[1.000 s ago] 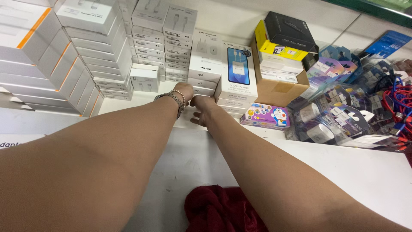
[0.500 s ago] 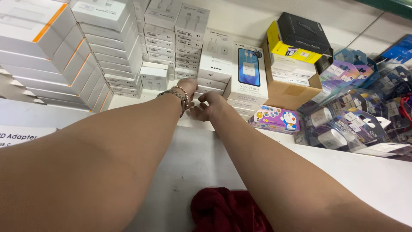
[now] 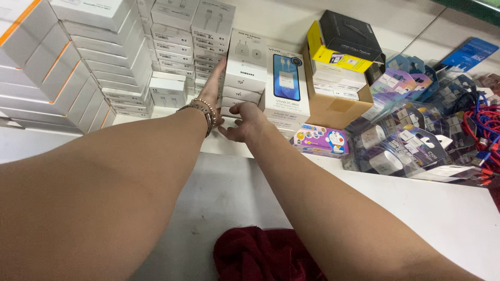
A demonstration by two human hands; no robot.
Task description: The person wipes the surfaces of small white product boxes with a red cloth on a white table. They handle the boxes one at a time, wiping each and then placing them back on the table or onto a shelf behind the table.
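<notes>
Left hand, fingers together, presses flat against the white box stack; right hand curls at its base (fingertips hidden).

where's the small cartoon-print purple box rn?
Head view, right of centre: the small purple cartoon-print box lies flat on the white shelf, just right of the right hand, below the brown cardboard carton.

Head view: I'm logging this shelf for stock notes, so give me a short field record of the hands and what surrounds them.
left hand: raised flat against the side of the white box stack
right hand: fingers curled at the stack's lower boxes
wrist: beaded bracelet on the left arm
right of stack: upright phone box, brown carton
below carton: cartoon-printed box
far right: packaged accessories, red cables
near edge: dark red cloth
</notes>
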